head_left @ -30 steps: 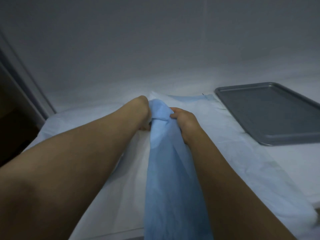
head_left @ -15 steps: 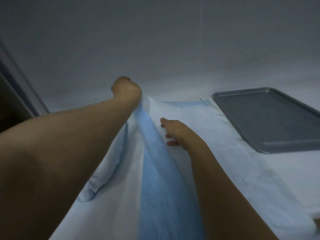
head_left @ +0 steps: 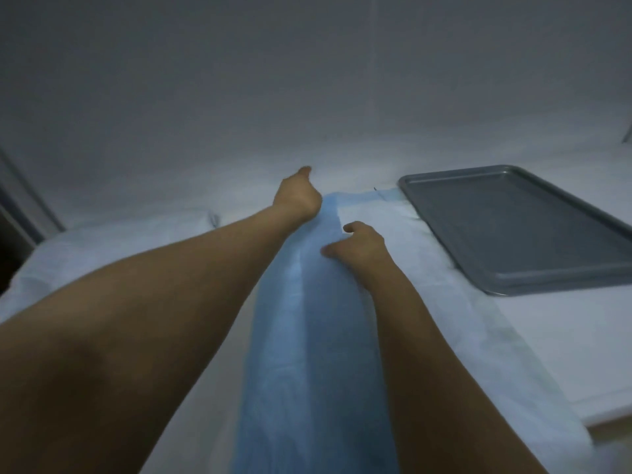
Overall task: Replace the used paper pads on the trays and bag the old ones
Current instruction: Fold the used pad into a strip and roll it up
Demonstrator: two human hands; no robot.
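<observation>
A: Which step are you on?

B: Folding or unfolding a pad, I'd judge; your left hand (head_left: 298, 197) is closed on the blue pad (head_left: 307, 336) at its far end; your right hand (head_left: 359, 246) presses it, loosely curled, onto the table (head_left: 554, 336).

A: Next?

B: Probably carry it to the empty tray (head_left: 519, 230) just beside; keep the edges square.

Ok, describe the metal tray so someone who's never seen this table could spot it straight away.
Start at the white table and look to its right side, beyond the person's right hand. The grey metal tray lies flat there, just right of the white and blue paper pad that both hands are working on. It is the only dark, rigid, raised-rim thing among soft pale sheets, and it shows bare metal.
</observation>
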